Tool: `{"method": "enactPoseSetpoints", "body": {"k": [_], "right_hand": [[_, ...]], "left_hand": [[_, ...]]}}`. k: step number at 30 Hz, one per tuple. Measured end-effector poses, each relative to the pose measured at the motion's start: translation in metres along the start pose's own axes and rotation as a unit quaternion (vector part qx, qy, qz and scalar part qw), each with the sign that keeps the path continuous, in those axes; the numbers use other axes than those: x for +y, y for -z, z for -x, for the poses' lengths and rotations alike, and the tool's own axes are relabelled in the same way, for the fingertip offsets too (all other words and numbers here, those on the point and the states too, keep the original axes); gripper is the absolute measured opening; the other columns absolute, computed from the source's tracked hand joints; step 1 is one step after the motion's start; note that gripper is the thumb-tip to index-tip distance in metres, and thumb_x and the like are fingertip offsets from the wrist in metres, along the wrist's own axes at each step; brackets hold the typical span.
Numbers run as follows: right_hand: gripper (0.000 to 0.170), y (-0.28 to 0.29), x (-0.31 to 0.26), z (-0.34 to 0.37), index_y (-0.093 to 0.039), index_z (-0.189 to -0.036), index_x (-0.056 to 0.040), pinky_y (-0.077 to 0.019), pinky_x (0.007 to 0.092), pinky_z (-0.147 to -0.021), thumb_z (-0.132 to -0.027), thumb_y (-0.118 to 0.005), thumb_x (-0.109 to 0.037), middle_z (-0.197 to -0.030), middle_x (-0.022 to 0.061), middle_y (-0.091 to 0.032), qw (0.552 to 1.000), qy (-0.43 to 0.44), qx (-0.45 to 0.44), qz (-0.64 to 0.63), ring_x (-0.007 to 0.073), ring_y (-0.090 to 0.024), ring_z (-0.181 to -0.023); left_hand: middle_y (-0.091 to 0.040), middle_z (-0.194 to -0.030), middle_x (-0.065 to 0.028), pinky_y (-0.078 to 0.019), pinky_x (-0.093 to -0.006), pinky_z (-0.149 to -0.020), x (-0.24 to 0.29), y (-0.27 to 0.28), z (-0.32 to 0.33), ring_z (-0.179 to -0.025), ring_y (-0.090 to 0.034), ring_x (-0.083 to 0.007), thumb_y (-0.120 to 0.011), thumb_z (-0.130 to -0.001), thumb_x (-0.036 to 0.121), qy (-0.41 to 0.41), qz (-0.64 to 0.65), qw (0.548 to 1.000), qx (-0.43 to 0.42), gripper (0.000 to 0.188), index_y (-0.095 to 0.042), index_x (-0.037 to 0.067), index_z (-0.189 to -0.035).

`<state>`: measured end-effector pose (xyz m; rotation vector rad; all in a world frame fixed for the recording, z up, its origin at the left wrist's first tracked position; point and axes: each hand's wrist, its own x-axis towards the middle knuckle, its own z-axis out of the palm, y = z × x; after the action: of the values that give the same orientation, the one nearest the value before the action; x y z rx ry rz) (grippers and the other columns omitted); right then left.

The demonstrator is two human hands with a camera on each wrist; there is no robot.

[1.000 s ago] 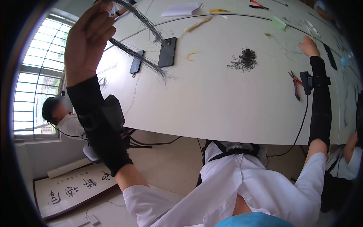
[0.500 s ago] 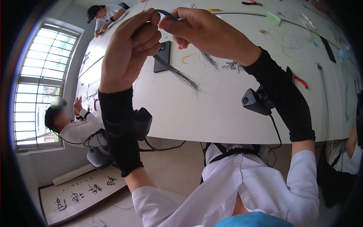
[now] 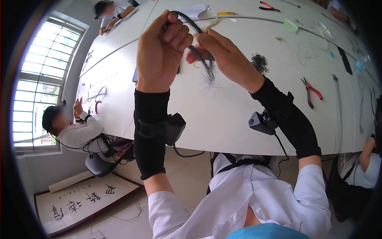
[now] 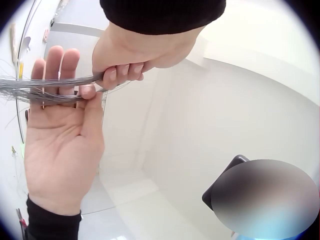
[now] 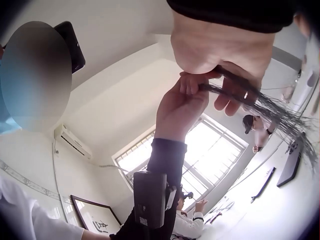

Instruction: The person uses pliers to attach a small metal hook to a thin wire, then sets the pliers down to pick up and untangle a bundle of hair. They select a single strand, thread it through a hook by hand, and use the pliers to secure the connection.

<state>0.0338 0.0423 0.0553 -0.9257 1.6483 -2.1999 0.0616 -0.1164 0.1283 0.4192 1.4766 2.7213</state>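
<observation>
Strands (image 4: pixel 50 96), fine and dark, make up the bundle (image 3: pixel 193 24) held up between two hands over the bench (image 3: pixel 223 119). From where I stand, the left hand (image 3: pixel 157 55) has its fingers curled round the bundle, while the right hand (image 3: pixel 231 55) pinches it between thumb and forefinger just beside that fist, the other fingers reaching out straight. Between the two grips one part arches up in a smooth bend; another part hangs toward the near side and ends in a loose, frayed brush (image 3: pixel 209 73). Whether it is hair or wire, I cannot tell.

For this step I would let the left grip be the anchor, firm without crushing, and let the right grip move in small slides, so the strands lie side by side rather than crossing. I judge the frayed ends to be the main risk: stray ones could catch on the fingers or slip out of the pinch. A wide bend should spare the strands a kink. The brush is best held clear of the heap of black curls (image 3: pixel 260 63), partly hidden by the right hand, and of the pliers (image 3: pixel 307 85), both on the right of the bench, where loose ends might tangle.
</observation>
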Motion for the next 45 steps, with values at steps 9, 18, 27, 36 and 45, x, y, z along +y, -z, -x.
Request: {"method": "enactPoseSetpoints", "body": {"k": [9, 18, 27, 36, 45], "right_hand": [[0.041, -0.006, 0.000, 0.006, -0.063, -0.103, -0.0035, -0.0297, 0.0215, -0.054, -0.108, -0.042, -0.038, -0.068, -0.0060, -0.036, 0.996, -0.044, -0.016, 0.076, 0.0047, -0.032, -0.058], [0.057, 0.003, 0.003, 0.016, -0.060, -0.124, -0.0001, -0.0439, 0.0263, -0.072, -0.103, -0.049, -0.052, -0.085, 0.0034, -0.056, 0.957, -0.100, -0.101, 0.252, 0.0121, -0.053, -0.078], [0.071, -0.004, -0.007, -0.011, -0.032, -0.148, 0.0028, -0.0428, 0.0366, -0.104, -0.102, -0.054, -0.048, -0.128, 0.0210, -0.059, 0.976, 0.068, -0.040, 0.201, 0.0279, -0.055, -0.125], [0.035, -0.026, -0.013, 0.011, -0.062, -0.100, -0.0043, -0.0327, 0.0244, -0.056, -0.108, -0.043, -0.033, -0.067, -0.0033, -0.036, 0.990, -0.026, -0.032, 0.138, 0.0061, -0.033, -0.060], [0.036, -0.020, 0.009, 0.026, -0.052, -0.087, -0.0054, -0.0289, 0.0266, -0.056, -0.108, -0.042, -0.032, -0.068, -0.0023, -0.032, 0.984, -0.001, -0.019, 0.179, 0.0080, -0.030, -0.060]], "left_hand": [[-0.030, -0.066, 0.0030, -0.0308, -0.0283, -0.060, 0.013, 0.022, 0.003, -0.062, -0.028, -0.0116, -0.042, -0.105, 0.015, -0.039, 0.055, 0.997, 0.041, 0.019, -0.049, 0.005, -0.090], [-0.029, -0.065, 0.0037, -0.0288, -0.0271, -0.059, 0.023, 0.030, 0.010, -0.061, -0.027, -0.0103, -0.042, -0.106, 0.016, -0.007, 0.002, 0.999, 0.049, 0.021, -0.049, 0.005, -0.089], [-0.030, -0.064, 0.0042, -0.0309, -0.0263, -0.061, 0.018, -0.008, 0.018, -0.062, -0.032, -0.0089, -0.042, -0.106, 0.019, 0.066, -0.141, 0.987, 0.046, 0.025, -0.051, 0.005, -0.088], [-0.030, -0.066, 0.0027, -0.0321, -0.0288, -0.060, 0.024, 0.019, 0.011, -0.062, -0.029, -0.0122, -0.040, -0.104, 0.014, -0.029, 0.026, 0.996, 0.081, 0.020, -0.047, 0.006, -0.087], [-0.033, -0.065, 0.0017, -0.0350, -0.0311, -0.064, 0.014, 0.025, 0.019, -0.063, -0.032, -0.0128, -0.040, -0.104, 0.015, 0.017, 0.010, 0.997, 0.081, 0.020, -0.047, 0.006, -0.087]]}}
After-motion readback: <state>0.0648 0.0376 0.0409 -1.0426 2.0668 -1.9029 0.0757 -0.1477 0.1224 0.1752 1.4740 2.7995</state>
